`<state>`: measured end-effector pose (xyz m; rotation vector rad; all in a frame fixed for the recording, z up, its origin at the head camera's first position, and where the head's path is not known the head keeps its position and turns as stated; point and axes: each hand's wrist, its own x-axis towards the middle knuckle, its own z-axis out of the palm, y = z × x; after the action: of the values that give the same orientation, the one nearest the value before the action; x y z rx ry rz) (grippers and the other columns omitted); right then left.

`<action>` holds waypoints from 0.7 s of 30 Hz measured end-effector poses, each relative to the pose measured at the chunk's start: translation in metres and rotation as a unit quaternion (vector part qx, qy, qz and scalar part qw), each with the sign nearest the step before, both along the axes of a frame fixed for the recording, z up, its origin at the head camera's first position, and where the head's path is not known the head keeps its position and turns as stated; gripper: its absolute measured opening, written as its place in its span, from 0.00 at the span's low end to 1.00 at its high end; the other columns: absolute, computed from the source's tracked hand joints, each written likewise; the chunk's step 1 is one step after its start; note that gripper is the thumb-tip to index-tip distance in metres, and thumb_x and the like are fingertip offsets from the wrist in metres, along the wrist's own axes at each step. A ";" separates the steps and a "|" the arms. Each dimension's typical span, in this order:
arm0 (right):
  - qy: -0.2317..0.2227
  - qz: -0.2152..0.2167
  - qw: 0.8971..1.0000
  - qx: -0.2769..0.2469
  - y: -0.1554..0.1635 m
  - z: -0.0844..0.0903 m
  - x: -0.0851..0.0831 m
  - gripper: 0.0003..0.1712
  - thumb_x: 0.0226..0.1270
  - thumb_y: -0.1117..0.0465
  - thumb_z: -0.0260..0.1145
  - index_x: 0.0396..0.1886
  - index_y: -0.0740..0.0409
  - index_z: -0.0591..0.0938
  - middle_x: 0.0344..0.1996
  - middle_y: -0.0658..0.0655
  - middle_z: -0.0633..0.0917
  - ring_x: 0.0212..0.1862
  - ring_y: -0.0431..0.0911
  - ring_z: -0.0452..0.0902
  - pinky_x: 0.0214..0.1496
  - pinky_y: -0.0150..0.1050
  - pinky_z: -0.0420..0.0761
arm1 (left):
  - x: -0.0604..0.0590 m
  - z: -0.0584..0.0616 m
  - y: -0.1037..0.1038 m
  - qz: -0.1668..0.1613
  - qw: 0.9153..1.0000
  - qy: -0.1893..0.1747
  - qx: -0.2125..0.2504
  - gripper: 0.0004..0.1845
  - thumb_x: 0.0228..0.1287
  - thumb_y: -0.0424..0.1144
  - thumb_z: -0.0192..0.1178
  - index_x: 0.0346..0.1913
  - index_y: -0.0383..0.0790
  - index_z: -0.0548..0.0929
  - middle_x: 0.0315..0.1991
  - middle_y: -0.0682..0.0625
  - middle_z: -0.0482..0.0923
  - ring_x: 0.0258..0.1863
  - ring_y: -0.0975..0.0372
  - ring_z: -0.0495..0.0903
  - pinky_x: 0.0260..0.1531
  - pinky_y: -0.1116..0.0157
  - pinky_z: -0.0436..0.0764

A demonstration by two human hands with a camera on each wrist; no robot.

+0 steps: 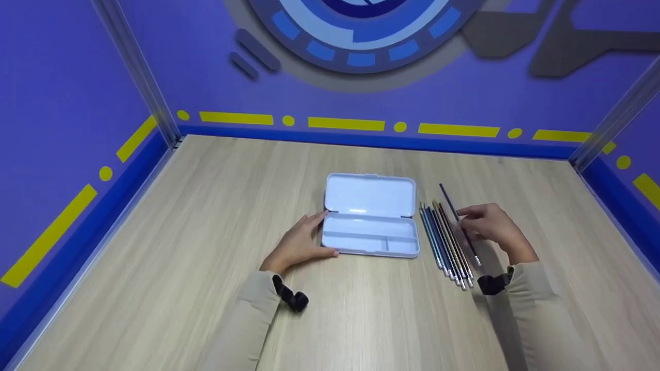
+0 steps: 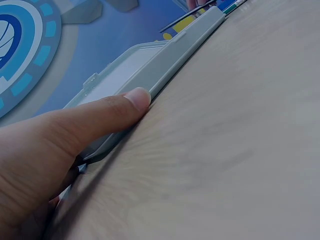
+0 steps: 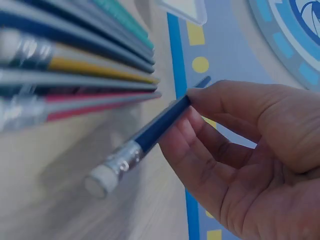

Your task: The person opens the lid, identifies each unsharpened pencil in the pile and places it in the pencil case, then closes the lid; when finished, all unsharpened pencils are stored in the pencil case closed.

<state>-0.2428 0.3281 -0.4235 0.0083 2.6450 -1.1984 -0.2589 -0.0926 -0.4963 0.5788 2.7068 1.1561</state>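
Head view: my right hand [image 1: 490, 226] pinches a dark blue pencil [image 1: 459, 224] between thumb and curled fingers, lifted a little off the wooden table [image 1: 206, 206]. Its long axis runs near-to-far, eraser end toward me, tip pointing at the back wall. Right wrist view confirms the grip: fingers [image 3: 200, 145] wrapped round the blue shaft above the metal ferrule, white eraser low and free.

Row of pencils [image 1: 446, 242] lies flat on the table just left of the held one, roughly parallel to it.

Open pencil case [image 1: 368, 219] sits left of that row, lid folded back, tray long axis crosswise to the pencil. So the case lies to the left of my right fingers, past the row.

My left hand [image 1: 301, 245] rests against the case's left end, fingers straight, thumb [image 2: 125, 107] pressed along its edge; nothing grasped.
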 end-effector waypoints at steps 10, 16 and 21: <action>0.028 -0.012 0.999 -0.033 -0.019 0.007 -0.007 0.22 0.70 0.63 0.58 0.60 0.71 0.75 0.53 0.71 0.80 0.43 0.42 0.80 0.46 0.40 0.86 | 0.001 0.001 0.000 -0.001 1.000 0.006 -0.007 0.56 0.43 0.60 0.74 0.75 0.50 0.57 0.74 0.47 0.57 0.75 0.46 0.50 0.74 0.50 0.53; 0.047 0.002 0.998 -0.040 -0.033 0.010 -0.012 0.22 0.69 0.62 0.60 0.59 0.70 0.77 0.51 0.70 0.81 0.45 0.47 0.80 0.47 0.44 0.85 | 0.000 0.001 0.000 -0.004 1.000 0.009 -0.007 0.57 0.43 0.60 0.74 0.75 0.49 0.57 0.74 0.48 0.57 0.75 0.49 0.50 0.75 0.53 0.51; 0.054 0.010 0.998 -0.015 -0.047 0.012 -0.016 0.20 0.69 0.62 0.61 0.58 0.65 0.79 0.50 0.67 0.82 0.43 0.47 0.78 0.46 0.41 0.85 | 0.000 0.000 0.000 -0.002 1.000 0.004 -0.007 0.56 0.43 0.61 0.74 0.75 0.50 0.57 0.74 0.48 0.57 0.75 0.47 0.49 0.75 0.51 0.51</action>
<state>-0.2589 0.2814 -0.4110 -0.0917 2.7125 -1.2648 -0.2590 -0.0924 -0.4958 0.5887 2.7166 1.1347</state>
